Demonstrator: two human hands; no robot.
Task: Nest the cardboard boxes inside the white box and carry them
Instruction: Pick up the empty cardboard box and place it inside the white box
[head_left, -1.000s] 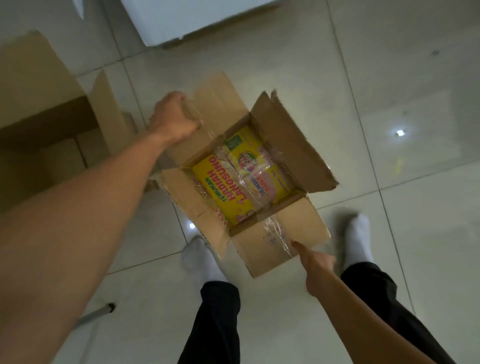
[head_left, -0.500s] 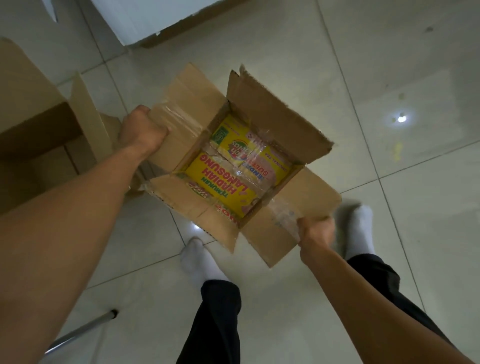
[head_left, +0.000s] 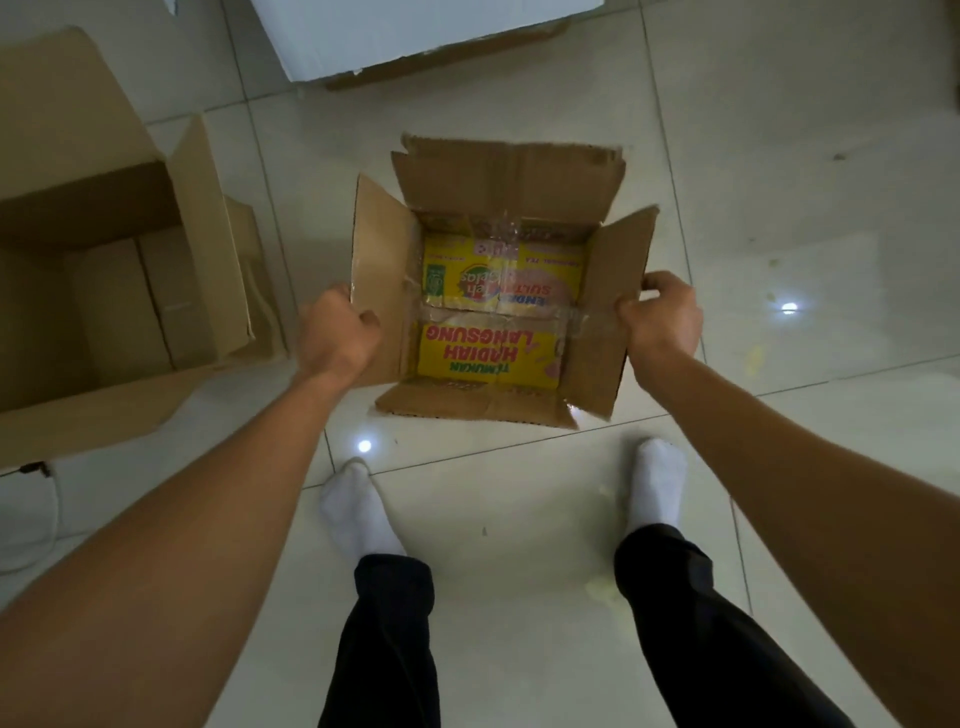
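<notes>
My left hand (head_left: 335, 338) is curled shut on the left flap of the small box (head_left: 498, 306), and my right hand (head_left: 662, 319) is clenched the same way on the right flap, so I hold the box between them by its two side flaps. It hangs in front of my socked feet over the tiled floor (head_left: 779, 156); I cannot tell whether its bottom touches the tiles. All four flaps stand open and the mouth faces straight up at me. Yellow printed panels (head_left: 488, 353) line its bottom, with clear tape crossing them. The opening is close to square, a little longer left to right, with that longer side running across my body.

I judge this to be the nesting step, with this box in hand and not yet placed. A bigger brown box (head_left: 104, 291) lies open on the floor to my left, well apart. The white box (head_left: 405, 36) sits ahead at the top edge, only partly in view, with its opening out of view. Next I would carry the box forward, keep it level and upright, and lower it in; the spread flaps may catch on the rim.
</notes>
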